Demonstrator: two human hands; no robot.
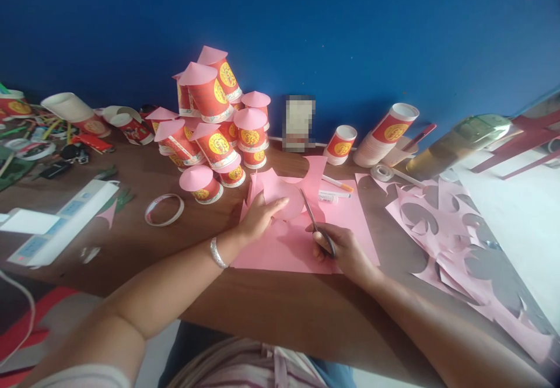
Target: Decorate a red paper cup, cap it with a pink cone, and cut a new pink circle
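My left hand (261, 217), with a silver bracelet at its wrist, pinches a pink paper piece (284, 196) with a rounded lower edge. My right hand (335, 248) is closed round the dark handles of the scissors (310, 210), whose blades point up and left at the right side of that paper. A curved strip of pink paper (315, 175) rises beyond the blades. Beneath both hands lie flat pink sheets (301, 254) on the brown table (262, 300). Markers (336, 184) and a small white tube (328, 199) rest on the sheets.
Red cups with pink cone tops (203, 93) stand stacked at the back left. A roll ring (164, 210), a power strip (65, 222) and clutter are farther left. At right are stacked paper cups (387, 134), a tape roll (382, 172), a bottle (457, 143) and pink scraps (464, 271).
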